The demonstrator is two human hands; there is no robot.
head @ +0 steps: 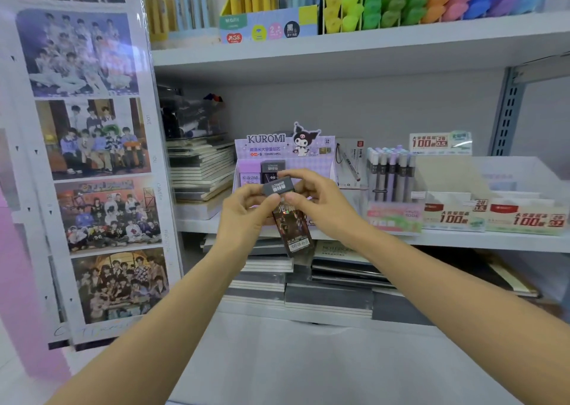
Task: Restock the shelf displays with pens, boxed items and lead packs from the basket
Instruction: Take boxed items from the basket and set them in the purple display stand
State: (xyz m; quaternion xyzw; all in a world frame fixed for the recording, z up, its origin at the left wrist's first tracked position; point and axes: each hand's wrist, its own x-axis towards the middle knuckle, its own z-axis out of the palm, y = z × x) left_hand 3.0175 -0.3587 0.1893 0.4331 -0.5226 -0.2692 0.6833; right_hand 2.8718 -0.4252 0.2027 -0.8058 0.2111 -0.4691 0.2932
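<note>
Presently, just before the Kuromi display box (pixel 277 148), the right hand (pixel 320 201) pinches a small dark lead pack (pixel 279 186); the left hand (pixel 246 216) grips a long dark pack (pixel 293 235) beneath it.

On the middle shelf (pixel 462 239) the display box (pixel 283 153) stood between a stack of notebooks (pixel 200 170) on its left and a pen rack (pixel 390 173) on its right, with lead boxes (pixel 453 211) farther right. In front of the display box, the left hand (pixel 243 216) and right hand (pixel 320 204) pinched a small box (pixel 279 186) between them; a long pack (pixel 291 228) hung under it. More notebooks (pixel 330 293) lay on the shelf below. A photo panel (pixel 86 157) stood at the left.
</note>
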